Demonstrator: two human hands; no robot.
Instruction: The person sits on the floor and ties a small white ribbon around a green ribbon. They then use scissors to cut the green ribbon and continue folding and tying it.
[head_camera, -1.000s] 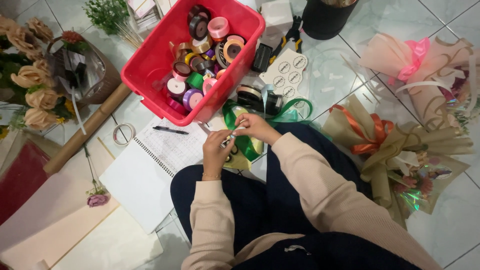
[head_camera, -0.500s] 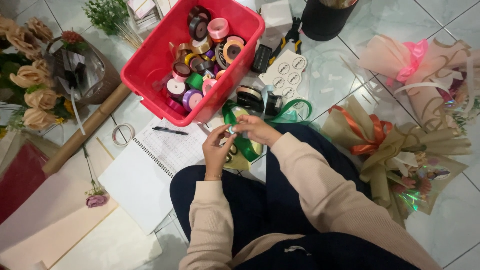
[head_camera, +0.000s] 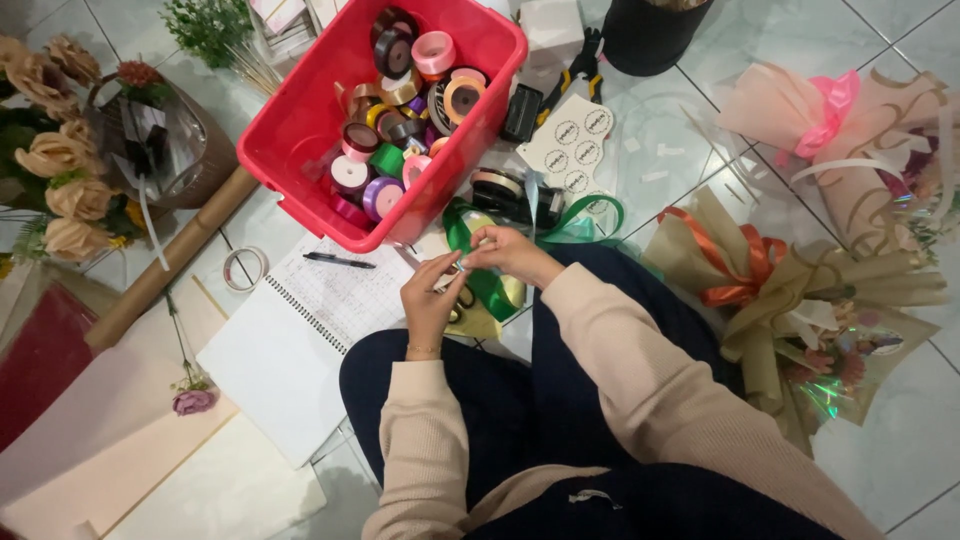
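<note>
My left hand (head_camera: 430, 298) and my right hand (head_camera: 508, 252) meet in front of my lap, fingertips pinching a small pale strip, likely tape or ribbon (head_camera: 462, 262), stretched between them. Under the hands lie a green ribbon (head_camera: 492, 285) and a pair of scissors (head_camera: 466, 300), partly hidden. A red plastic bin (head_camera: 300, 130) full of several ribbon rolls sits just beyond the hands. An open spiral notebook (head_camera: 300, 330) with a black pen (head_camera: 338, 260) lies to the left of my left hand.
A roll of clear tape (head_camera: 244, 268) and a cardboard tube (head_camera: 170, 262) lie left. Wrapped bouquets (head_camera: 800, 300) and a pink-ribboned one (head_camera: 850, 130) sit right. A sticker sheet (head_camera: 580, 140), a black pot (head_camera: 655, 30), beige flowers (head_camera: 60, 170) and paper sheets (head_camera: 120, 440) are around.
Both hands stay together above the green ribbon; the fingers have shifted slightly, drawing the small strip out between them.
</note>
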